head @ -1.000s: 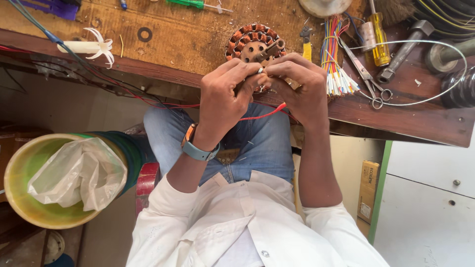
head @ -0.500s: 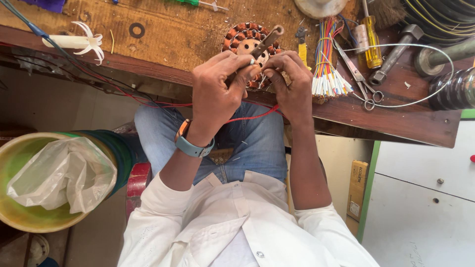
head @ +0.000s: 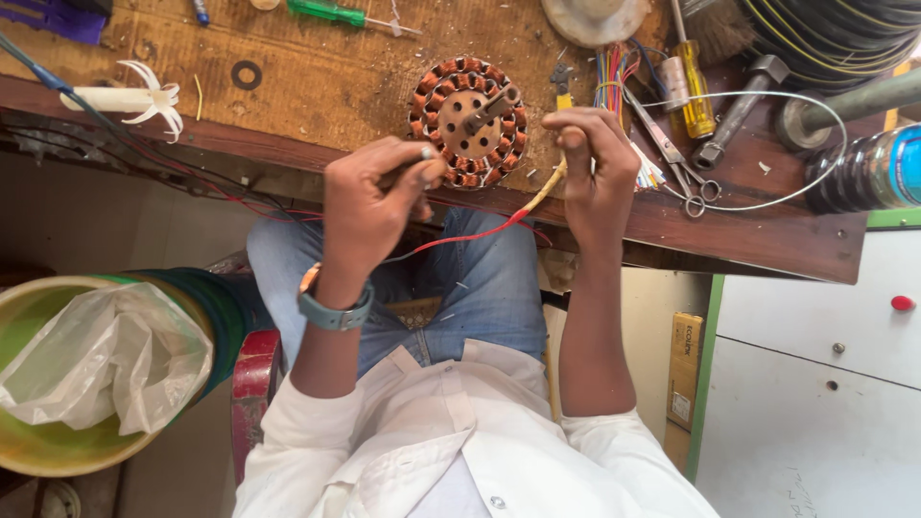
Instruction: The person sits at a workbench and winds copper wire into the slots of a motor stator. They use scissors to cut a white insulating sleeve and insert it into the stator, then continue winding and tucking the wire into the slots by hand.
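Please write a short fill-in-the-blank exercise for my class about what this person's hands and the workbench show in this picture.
1. The round motor coil with copper windings lies on the wooden ____.
2. The right hand pinches a yellowish sleeve on a ____ wire that hangs over the person's lap.
3. The left hand wears a watch on its ____.
4. The green bucket beside the person's leg holds a clear plastic ____.

Missing words: bench; red; wrist; bag
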`<state>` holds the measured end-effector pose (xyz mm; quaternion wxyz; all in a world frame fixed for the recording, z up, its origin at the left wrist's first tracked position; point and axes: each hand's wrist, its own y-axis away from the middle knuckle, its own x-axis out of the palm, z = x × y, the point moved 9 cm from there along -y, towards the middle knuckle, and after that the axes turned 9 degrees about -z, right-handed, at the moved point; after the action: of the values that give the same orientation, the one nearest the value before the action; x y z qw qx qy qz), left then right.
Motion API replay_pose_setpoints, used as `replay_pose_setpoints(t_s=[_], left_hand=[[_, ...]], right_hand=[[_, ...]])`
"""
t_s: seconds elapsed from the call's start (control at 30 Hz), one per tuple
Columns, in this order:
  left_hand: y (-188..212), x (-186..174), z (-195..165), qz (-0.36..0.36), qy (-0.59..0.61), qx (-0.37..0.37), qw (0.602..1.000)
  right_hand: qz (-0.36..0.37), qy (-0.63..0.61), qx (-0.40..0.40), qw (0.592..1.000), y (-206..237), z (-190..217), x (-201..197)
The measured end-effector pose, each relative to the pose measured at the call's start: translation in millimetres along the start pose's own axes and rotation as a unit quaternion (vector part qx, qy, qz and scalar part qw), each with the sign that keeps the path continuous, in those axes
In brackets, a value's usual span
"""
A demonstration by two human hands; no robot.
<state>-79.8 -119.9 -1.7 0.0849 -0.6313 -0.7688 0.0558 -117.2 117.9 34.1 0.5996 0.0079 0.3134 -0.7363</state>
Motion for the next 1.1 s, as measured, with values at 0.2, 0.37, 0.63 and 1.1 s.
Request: replay_pose_setpoints(t_s=[0.2,0.37,0.63,1.1], left_hand=[[20,-29,37,-0.082,0.058,-0.093,0.991],[32,-32,39,-0.102,0.071,-0.097,0.988],[52,55,31,0.041,0.037,-0.105,0.993],[18,107,65,-0.094,0.141,-0.159,0.973]], right_hand=[[0.097,0.068,-0.046,0.992,-4,0,35],[0.094,0.05,0.008,0.994,1,-16,43],[0.067,-0.246,0.172,0.951,17,-61,27],[0.032,-0.199,0.105,0.974,7,-85,-11]])
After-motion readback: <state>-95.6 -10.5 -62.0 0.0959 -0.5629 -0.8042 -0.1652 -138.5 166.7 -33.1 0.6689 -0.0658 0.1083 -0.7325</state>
